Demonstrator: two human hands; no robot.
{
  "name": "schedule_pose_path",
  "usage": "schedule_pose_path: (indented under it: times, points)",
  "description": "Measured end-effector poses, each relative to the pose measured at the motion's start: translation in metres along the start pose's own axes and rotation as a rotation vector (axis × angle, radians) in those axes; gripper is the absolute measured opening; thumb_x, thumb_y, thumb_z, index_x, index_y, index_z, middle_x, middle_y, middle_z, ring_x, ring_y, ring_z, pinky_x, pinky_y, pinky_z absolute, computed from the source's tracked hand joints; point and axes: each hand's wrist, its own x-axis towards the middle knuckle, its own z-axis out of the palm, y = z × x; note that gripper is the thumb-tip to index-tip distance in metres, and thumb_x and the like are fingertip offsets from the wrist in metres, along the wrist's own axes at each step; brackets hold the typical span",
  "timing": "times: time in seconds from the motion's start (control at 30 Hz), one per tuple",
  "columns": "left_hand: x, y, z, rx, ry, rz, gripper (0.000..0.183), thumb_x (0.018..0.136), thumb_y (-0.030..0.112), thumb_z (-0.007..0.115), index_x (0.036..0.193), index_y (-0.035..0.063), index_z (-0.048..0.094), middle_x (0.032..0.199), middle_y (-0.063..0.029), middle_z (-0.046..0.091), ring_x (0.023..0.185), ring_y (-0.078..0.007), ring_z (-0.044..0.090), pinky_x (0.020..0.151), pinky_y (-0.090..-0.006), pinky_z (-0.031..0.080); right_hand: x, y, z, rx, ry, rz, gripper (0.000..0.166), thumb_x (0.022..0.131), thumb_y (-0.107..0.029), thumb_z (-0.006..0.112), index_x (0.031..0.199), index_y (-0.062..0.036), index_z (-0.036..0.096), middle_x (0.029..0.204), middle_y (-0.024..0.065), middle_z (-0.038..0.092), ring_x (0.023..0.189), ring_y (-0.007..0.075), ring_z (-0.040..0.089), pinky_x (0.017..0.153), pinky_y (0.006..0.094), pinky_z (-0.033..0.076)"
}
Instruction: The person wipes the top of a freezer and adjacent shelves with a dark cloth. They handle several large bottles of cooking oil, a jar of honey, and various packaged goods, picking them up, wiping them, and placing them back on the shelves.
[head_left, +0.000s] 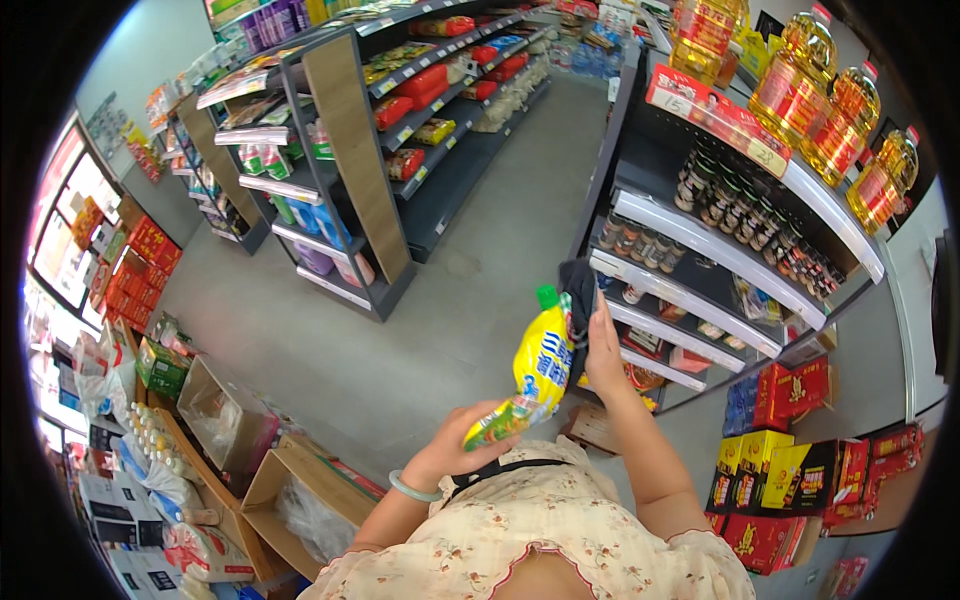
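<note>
A yellow plastic pouch (538, 360) with a green screw cap (547, 297) is tilted in front of my body, its cap end away from me. It bears blue writing. My left hand (459, 436), with a pale bangle (415, 486) at the wrist, grips the pouch's lower end. At the upper right side, my right hand (602, 349) presses a bunched black cloth (579, 289) against the pouch. The cloth hides part of the pouch's right side, and most of the right fingers are out of sight behind it.
Shelving with seasoning jars (720, 202) and cooking-oil bottles (795, 82) stands at right. A shelf unit with a wooden end panel (352, 150) is ahead left, with grey floor (450, 315) between. Open cardboard boxes (259, 484) flank me left; red and yellow cartons (795, 472) right.
</note>
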Motion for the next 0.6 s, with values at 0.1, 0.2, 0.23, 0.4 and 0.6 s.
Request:
schedule_pose_path:
  times: [0.1,0.2,0.23,0.4,0.6]
  points:
    - [-0.003,-0.001,0.003,-0.127,-0.002,-0.155,0.04,0.081,0.004,0.081,0.116,0.0001,0.062,0.099,-0.0085,0.071,0.087,-0.0146,0.066,0.076,-0.0298,0.052,0.004,-0.016,0.002,-0.051,0.119,0.056,0.04,0.108,-0.035,0.042,0.113,0.0011,0.061,0.102,0.0066,0.064,0.095,0.0138,0.059,0.086,0.0275,0.045]
    - [0.0,-0.001,0.023,-0.046,0.106,-0.03,0.054,0.083,0.006,0.081,0.131,0.0,0.056,0.111,-0.0099,0.069,0.095,-0.0137,0.066,0.082,-0.0297,0.052,0.016,-0.017,0.007,-0.081,0.41,-0.08,0.04,0.107,-0.028,0.042,0.083,-0.0009,0.058,0.073,-0.0013,0.054,0.07,0.0086,0.047,0.066,0.0275,0.04]
    - [0.002,0.001,0.029,-0.052,0.117,-0.037,0.061,0.085,0.007,0.08,0.138,0.0021,0.05,0.117,-0.0127,0.068,0.101,-0.0184,0.066,0.086,-0.0315,0.052,0.022,-0.02,0.006,-0.14,0.493,-0.128,0.041,0.107,-0.028,0.043,0.08,-0.0004,0.058,0.071,-0.0014,0.053,0.069,0.0086,0.046,0.065,0.028,0.039]
    - [0.02,0.011,0.031,-0.095,0.016,-0.158,0.095,0.083,0.02,0.083,0.159,0.0113,0.025,0.15,-0.0196,0.048,0.131,-0.0319,0.055,0.105,-0.0363,0.045,0.037,-0.036,-0.006,-0.282,0.572,-0.33,0.043,0.105,-0.023,0.042,0.069,-0.0002,0.039,0.062,-0.0026,0.034,0.065,0.0068,0.032,0.055,0.033,0.026]
    - [0.012,-0.006,-0.033,0.011,-0.165,-0.096,0.089,0.078,0.058,0.077,0.149,0.012,0.047,0.155,-0.0093,0.045,0.139,-0.0283,0.048,0.111,-0.0372,0.041,0.038,-0.085,-0.021,-0.783,0.162,-0.867,0.023,0.079,-0.019,0.061,0.062,-0.0054,0.054,0.055,0.0087,0.046,0.046,0.0274,0.044,0.045,0.0382,0.032]
